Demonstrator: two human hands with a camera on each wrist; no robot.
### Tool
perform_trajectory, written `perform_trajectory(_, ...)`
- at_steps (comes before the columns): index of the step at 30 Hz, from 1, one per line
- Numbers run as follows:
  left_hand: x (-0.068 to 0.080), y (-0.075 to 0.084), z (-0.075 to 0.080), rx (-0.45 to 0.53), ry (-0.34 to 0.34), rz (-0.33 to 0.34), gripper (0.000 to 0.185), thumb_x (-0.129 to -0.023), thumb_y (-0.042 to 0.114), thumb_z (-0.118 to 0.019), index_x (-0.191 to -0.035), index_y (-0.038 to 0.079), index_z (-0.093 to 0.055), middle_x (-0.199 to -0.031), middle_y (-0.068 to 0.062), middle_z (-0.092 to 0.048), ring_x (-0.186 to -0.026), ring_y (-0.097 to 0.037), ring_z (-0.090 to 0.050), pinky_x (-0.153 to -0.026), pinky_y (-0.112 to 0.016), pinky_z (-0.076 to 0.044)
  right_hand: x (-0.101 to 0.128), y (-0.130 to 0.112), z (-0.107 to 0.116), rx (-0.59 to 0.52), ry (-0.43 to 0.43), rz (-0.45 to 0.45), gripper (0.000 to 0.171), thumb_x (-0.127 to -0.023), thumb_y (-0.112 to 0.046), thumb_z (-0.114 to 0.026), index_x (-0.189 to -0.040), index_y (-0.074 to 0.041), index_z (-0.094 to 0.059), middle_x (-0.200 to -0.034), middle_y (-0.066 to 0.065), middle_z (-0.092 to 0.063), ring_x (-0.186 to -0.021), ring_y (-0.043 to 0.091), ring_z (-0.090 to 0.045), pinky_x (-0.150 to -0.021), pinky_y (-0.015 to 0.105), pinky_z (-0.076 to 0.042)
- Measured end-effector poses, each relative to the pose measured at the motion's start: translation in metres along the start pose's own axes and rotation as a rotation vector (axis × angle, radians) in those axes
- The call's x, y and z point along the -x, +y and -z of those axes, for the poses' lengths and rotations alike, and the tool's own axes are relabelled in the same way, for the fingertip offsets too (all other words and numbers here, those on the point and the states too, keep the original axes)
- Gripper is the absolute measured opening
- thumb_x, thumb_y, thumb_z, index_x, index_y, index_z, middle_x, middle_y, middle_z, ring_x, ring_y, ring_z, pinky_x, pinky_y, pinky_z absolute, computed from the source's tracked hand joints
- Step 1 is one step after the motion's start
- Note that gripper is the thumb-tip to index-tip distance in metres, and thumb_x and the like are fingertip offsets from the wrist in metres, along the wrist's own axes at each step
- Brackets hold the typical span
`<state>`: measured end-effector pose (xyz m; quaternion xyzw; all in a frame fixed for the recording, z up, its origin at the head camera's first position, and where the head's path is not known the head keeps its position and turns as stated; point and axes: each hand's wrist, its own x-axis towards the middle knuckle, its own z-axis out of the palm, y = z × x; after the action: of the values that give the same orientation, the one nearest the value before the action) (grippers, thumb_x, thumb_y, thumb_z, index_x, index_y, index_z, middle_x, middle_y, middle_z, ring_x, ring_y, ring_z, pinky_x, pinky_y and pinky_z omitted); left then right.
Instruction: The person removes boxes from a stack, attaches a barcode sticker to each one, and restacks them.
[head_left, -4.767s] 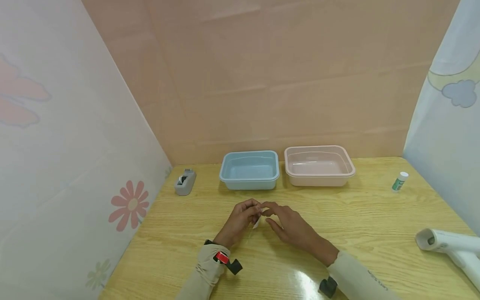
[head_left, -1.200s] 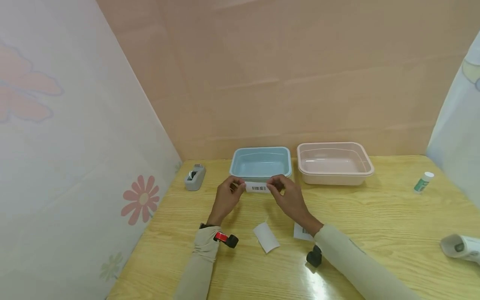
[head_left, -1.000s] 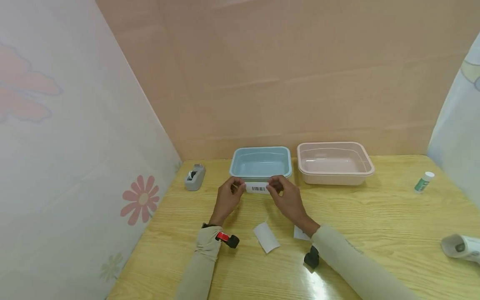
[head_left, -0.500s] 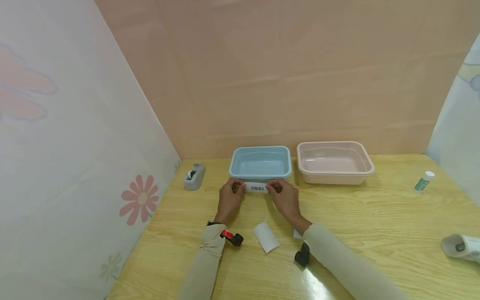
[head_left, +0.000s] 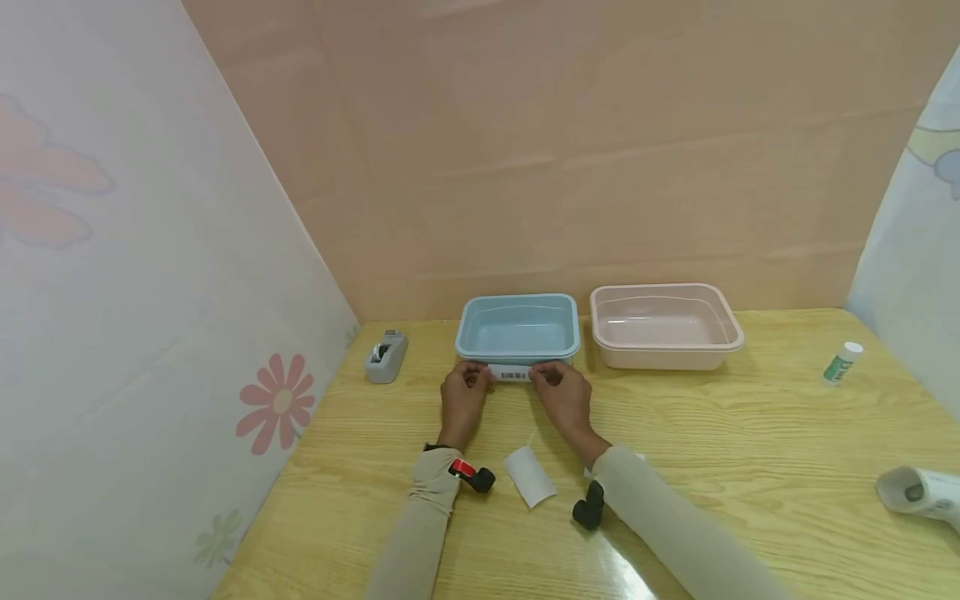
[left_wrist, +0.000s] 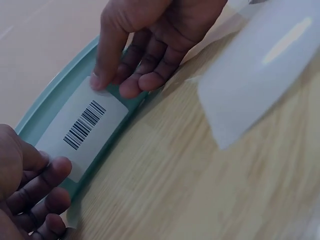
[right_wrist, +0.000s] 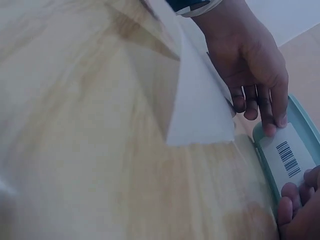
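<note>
Left hand (head_left: 463, 393) and right hand (head_left: 561, 395), each pinching an end of the barcode label (head_left: 513, 373) against the blue tub (head_left: 517, 321).

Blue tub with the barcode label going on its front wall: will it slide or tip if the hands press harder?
The blue tub looks empty, thin-walled plastic, so probably light; on the glossy table a firm push likely slides it toward the wall. It is low and wide, so tipping seems unlikely. The left hand and right hand press the label at both ends, so it probably won't twist.
</note>
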<state>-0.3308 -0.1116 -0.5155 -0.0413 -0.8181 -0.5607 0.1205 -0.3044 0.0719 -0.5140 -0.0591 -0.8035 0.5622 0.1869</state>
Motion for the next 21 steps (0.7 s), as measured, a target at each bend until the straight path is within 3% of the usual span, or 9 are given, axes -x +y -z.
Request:
perform_trajectory(9, 0.005, 0.004, -0.006, 0.044, 0.073, -0.007, 0.009, -0.099, 0.015, -0.066, -0.100, 0.007, -0.070, -0.086, -0.009, -0.073, -0.079, -0.028, -0.070, -0.062, -0.027, -0.050, 0.000, -0.003, -0.006, -0.027, 0.039, -0.063, 0.017, -0.090, -0.028, -0.077, -0.095, -0.012, -0.078, -0.085, 0.002, -0.074, -0.082, 0.019, -0.067, -0.070, 0.034, -0.050)
perform_trajectory(16, 0.004, 0.002, -0.013, 0.000, 0.167, -0.027, 0.008, -0.097, 0.016, -0.069, -0.097, 0.009, -0.072, -0.083, -0.003, -0.073, -0.071, -0.015, -0.067, -0.060, -0.029, -0.051, 0.000, -0.003, -0.010, -0.021, 0.048, -0.078, 0.016, -0.091, -0.028, -0.076, -0.094, -0.013, -0.079, -0.078, -0.001, -0.073, -0.067, 0.012, -0.067, -0.063, 0.029, -0.050)
perform_trajectory(21, 0.003, 0.000, -0.017, -0.022, 0.198, -0.036, 0.008, -0.097, 0.017, -0.068, -0.097, 0.009, -0.072, -0.081, 0.002, -0.072, -0.069, -0.011, -0.066, -0.059, -0.030, -0.052, 0.000, -0.005, -0.010, -0.027, 0.056, -0.078, 0.016, -0.091, -0.028, -0.075, -0.094, -0.012, -0.078, -0.077, 0.000, -0.073, -0.061, 0.011, -0.067, -0.061, 0.030, -0.050)
